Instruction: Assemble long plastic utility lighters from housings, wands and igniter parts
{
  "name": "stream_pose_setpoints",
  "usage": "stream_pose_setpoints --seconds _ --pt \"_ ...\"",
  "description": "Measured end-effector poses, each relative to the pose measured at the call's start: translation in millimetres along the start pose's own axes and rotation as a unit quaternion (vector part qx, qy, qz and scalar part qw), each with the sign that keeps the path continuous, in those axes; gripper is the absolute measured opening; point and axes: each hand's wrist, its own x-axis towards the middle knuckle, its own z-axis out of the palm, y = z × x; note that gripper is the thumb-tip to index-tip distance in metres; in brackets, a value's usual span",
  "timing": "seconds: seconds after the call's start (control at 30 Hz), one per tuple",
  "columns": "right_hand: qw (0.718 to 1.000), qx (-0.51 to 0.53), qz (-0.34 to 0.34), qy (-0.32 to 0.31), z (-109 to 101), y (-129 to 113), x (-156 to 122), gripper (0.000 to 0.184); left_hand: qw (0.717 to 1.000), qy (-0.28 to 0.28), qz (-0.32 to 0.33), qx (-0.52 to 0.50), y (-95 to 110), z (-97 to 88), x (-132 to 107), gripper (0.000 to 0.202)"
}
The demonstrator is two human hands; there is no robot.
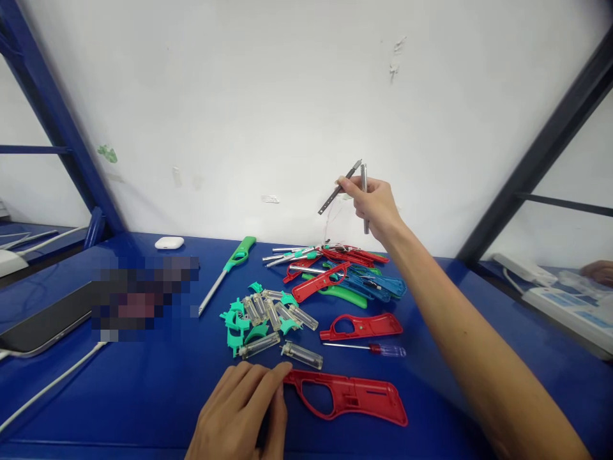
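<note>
1. A dark rod [335, 193] and a metal tube [366, 217] are being gripped by the right hand [378, 203], its fingers closed, above the surface [153, 396];
2. the front red shell [371, 397] (open side up, near the screwdriver [378, 349]) is being pinched at its narrow end by the left hand [239, 406].

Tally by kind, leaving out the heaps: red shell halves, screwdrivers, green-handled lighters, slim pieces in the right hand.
Red shell halves: 2
Screwdriver: 1
Green-handled lighter: 1
Slim pieces in the right hand: 2 (dark rod, silver tube)
Total: 6
</note>
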Motion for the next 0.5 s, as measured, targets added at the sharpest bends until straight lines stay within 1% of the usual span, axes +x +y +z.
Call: stream_pose_setpoints --seconds 0.1,0.33,0.43,0.5 --pt "1.0 0.005 0.001 0.008 -3 2 1 0.038 1.0 -0.001 0.007 0.006 -1 0.3 0 0.029" --pt "1.0 0.0 0.012 -0.008 -3 4 1 0.034 1.0 0.008 0.005 -0.006 0 1.2 0 0.028" --pt "1.0 0.005 0.013 -0.009 -1 4 1 0.033 0.999 0.002 -0.01 -0.05 2 -3.5 5 0.03" --pt "1.0 0.006 0.015 -0.015 0 3 1 0.033 0.996 -0.006 -0.021 -0.091 4 -11.4 15 0.029"
